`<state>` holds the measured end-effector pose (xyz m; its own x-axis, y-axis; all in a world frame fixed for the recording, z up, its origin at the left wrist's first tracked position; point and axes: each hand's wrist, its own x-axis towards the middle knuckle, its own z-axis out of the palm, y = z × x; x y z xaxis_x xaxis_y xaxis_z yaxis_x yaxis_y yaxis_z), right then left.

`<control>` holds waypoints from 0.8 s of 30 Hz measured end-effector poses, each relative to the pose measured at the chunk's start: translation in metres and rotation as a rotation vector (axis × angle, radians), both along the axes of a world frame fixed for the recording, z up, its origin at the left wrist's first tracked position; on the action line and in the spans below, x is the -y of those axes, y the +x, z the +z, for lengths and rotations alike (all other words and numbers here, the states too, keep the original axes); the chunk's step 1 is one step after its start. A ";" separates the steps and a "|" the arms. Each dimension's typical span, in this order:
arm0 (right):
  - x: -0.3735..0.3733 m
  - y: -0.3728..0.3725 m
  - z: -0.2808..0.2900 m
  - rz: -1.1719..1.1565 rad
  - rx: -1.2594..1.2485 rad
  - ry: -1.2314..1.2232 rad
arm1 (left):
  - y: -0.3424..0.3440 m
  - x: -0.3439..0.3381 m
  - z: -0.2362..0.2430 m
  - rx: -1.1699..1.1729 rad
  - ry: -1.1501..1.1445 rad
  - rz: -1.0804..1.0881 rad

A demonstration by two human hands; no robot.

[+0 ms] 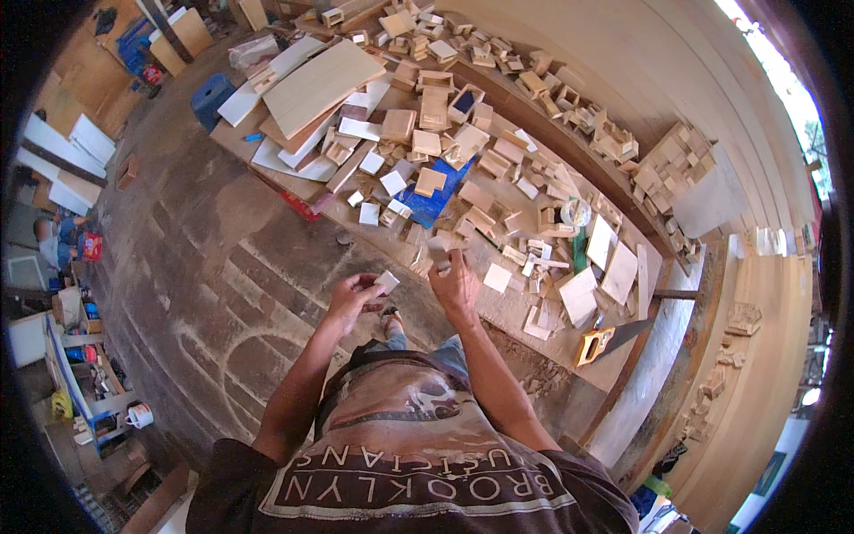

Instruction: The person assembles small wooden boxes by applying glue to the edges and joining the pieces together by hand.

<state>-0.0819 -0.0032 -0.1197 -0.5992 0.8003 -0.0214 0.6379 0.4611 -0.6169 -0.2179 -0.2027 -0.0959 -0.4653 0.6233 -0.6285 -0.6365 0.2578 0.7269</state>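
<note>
A: Where are the workpieces located relative to the hands?

B: A small pale block (388, 283) is held at the fingertips of the left hand (352, 299), on the side facing the right hand (455, 287). By the latter, a thin pale piece (437, 245) is pinched, projecting beyond its fingertips.

A: How far are the hands opened?

B: Both are partly curled, with thumb and fingers brought together on the pieces.

A: What orientation is shown?

B: The block is tilted, one corner directed away from the body; its nearly square outline leaves the long axis undetermined. The thin piece is directed toward the counter (509, 307); its axis is partly hidden by fingers.

A: And the surroundings?

B: The counter's near edge is overlapped by the right hand. A gap is left between the hands; leftward, room is afforded above the floor (196, 258).
</note>
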 end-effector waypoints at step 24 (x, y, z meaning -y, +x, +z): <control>-0.046 0.212 0.020 -0.174 -0.094 -0.101 | 0.119 -0.134 -0.044 0.077 0.040 -0.463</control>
